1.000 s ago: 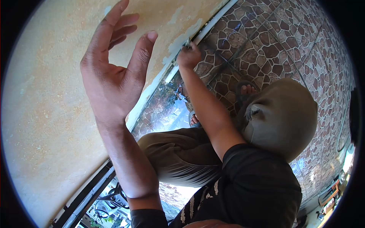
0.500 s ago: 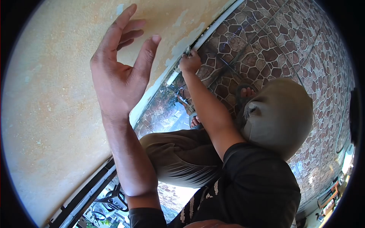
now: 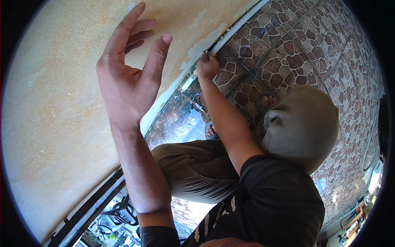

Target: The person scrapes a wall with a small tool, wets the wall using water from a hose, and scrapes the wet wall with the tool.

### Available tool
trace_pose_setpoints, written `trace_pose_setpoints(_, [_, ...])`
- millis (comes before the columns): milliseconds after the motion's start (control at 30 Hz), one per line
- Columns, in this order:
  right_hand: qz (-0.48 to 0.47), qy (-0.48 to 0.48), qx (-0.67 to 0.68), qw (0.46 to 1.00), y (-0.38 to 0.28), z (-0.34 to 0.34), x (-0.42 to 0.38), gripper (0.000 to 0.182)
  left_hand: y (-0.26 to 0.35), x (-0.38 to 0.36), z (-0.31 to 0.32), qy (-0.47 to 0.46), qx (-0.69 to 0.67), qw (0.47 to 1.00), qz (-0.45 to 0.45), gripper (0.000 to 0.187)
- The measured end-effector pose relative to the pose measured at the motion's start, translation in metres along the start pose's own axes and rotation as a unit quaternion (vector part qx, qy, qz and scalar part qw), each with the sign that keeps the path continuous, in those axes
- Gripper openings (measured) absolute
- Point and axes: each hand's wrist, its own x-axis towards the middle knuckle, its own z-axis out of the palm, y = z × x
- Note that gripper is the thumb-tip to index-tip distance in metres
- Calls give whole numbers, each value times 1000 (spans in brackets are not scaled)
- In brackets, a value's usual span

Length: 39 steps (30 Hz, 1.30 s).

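My left hand (image 3: 129,78) is raised in front of the yellowish wall (image 3: 53,103), its fingers stretched apart and nothing in it. Down at the foot of that wall, my right hand (image 3: 207,68) is closed, with its fingers bent around a small thing whose tip barely shows against the wall. What that thing is, I cannot make out. Next to the hand runs a white strip (image 3: 240,25) along the bottom of the wall, broken by a dark, rough gap. Paint is peeling in pale patches just above it.
The floor (image 3: 296,49) has a brown stone pattern and shiny, wet-looking spots. My bent knees (image 3: 304,127) and sandalled feet (image 3: 269,100) are close to the right arm. A dark rail (image 3: 88,208) lies at lower left; assorted objects (image 3: 354,220) stand at far lower right.
The right hand has turned slightly at the base of the wall, staying closed. The left hand has barely shifted and remains open.
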Motion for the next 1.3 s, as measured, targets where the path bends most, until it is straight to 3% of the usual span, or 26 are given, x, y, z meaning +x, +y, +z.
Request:
trace_pose_setpoints(333, [22, -7, 2, 1000, -4, -2, -2, 32, -2, 1, 5, -9, -8, 1000, 12, 48])
trace_pose_setpoints(500, [-6, 59, 102, 993, 3, 10, -9, 27, -3, 2, 4, -3, -9, 1000, 10, 49])
trace_pose_setpoints(733, [-28, 55, 116, 991, -5, 12, 3, 28, -6, 2, 3, -6, 8, 1000, 22, 49])
trace_pose_setpoints(800, [6, 24, 261, 965, -7, 19, 2, 27, -5, 3, 3, -10, 15, 1000, 26, 49])
trace_pose_setpoints(900, [16, 72, 282, 957, -11, 22, -11, 26, -4, 5, 7, -7, -19, 1000, 2, 49])
trace_pose_setpoints(1033, [51, 38, 257, 964, -11, 10, 8, 23, -5, 4, 9, -16, -13, 1000, 7, 49])
trace_pose_setpoints(1100, [16, 132, 203, 970, -3, 20, 40, 21, -7, 2, 9, -20, -9, 1000, 1, 49])
trace_pose_setpoints(1233, [29, 165, 217, 962, -24, 17, 55, 24, -8, 4, 7, -14, -32, 999, -11, 49])
trace_pose_setpoints(1300, [-99, 157, 158, 970, -10, 32, 56, 29, -8, 7, 9, -12, -42, 999, -23, 49])
